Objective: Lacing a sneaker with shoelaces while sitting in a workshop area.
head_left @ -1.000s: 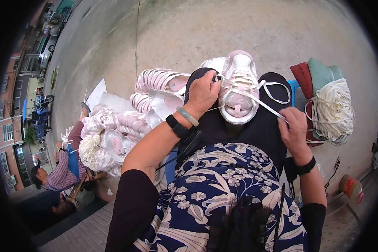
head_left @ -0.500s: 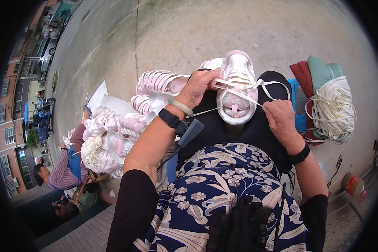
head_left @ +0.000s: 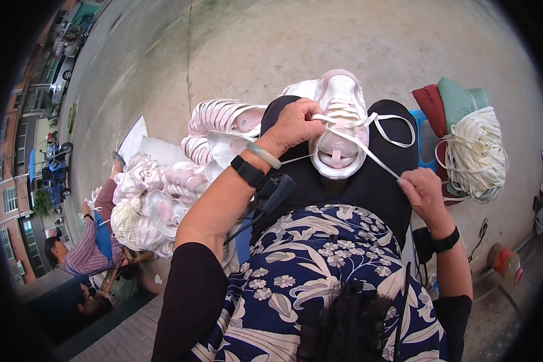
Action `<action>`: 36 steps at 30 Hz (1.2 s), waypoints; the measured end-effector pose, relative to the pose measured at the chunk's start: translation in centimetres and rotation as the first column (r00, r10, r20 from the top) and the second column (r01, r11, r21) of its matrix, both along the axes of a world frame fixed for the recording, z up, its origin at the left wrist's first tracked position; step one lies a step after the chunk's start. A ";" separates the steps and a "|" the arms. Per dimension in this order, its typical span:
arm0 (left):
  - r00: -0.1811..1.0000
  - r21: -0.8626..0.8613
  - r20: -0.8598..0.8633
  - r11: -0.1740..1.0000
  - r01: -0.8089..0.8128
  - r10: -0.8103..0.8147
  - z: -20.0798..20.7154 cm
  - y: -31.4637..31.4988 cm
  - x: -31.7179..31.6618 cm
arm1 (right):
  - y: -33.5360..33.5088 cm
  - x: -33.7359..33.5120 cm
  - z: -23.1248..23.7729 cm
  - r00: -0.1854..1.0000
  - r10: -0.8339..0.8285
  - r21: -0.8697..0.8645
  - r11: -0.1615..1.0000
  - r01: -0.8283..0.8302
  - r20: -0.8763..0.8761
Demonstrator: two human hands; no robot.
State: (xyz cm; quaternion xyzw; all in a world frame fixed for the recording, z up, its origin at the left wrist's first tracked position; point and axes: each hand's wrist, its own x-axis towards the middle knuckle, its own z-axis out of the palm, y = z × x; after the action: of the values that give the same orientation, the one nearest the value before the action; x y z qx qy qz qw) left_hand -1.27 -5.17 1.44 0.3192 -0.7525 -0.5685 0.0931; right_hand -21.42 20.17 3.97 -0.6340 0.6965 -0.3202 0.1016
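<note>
A white and pale pink sneaker [head_left: 342,140] rests between my black-clad thighs, its toe pointing away from me. White lace crosses its upper rows. My left hand [head_left: 298,125] is closed at the left edge of the shoe, pinching lace near the top eyelets. My right hand [head_left: 428,194], out to the right and lower, pinches the end of a white shoelace [head_left: 377,158] stretched taut from the shoe. Another lace part curls in a loose loop over my right thigh. A thin strand runs from below my left hand to the shoe's collar.
Rows of white-pink shoes [head_left: 223,123] and a heap of shoes [head_left: 163,205] lie at left. On the right, a bundle of white laces [head_left: 476,154] hangs by red and green cloth [head_left: 458,102] over a blue stool [head_left: 426,142]. A person [head_left: 87,253] sits far left.
My right hand has moved right and down, drawing the lace out longer and tight. My left hand stays by the eyelets, its fingers now curled closer. The view has shifted slightly.
</note>
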 end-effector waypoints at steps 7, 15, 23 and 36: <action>0.956 -0.642 -0.293 0.741 -0.196 -0.002 1.9 2.5 -0.9 | -5.4 2.1 -1.1 0.945 -0.078 -0.069 0.992 0.105 0.318; 0.983 -0.851 -0.074 0.524 0.024 -0.166 1.8 5.8 -3.3 | -8.8 4.8 -1.9 0.928 -0.169 0.056 0.986 0.160 0.333; 0.994 -0.792 -0.061 0.610 0.008 -0.092 0.7 5.9 -3.7 | -8.7 5.3 -1.5 0.950 -0.207 0.086 0.978 0.192 0.233; 0.996 -0.789 -0.062 0.614 -0.010 -0.064 -0.3 6.3 -3.7 | -8.3 5.2 -2.3 0.928 -0.217 0.116 0.975 0.191 0.301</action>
State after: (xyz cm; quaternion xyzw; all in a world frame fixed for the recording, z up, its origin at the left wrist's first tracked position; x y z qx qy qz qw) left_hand -4.97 1.15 1.16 0.2101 -0.9258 -0.1947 0.2467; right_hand -16.17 11.88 1.63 -0.4947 0.7468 -0.3954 0.2033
